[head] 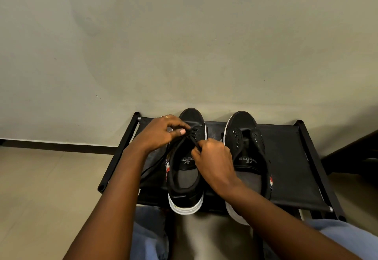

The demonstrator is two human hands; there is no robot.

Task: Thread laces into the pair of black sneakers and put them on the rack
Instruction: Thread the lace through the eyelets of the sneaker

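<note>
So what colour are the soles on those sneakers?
White, under black uppers; clearest on the left sneaker's heel in the head view.

Looks like a home, likely an entry or hallway corner. Low black shoe rack (286, 157) with fabric shelf at lower centre, pushed against a plain pale wall (184, 35) filling the upper frame. Dark skirting strip (57, 146) at left, beige floor tiles (41, 188) lower left. Dark furniture edge (356, 153) at right.
</note>
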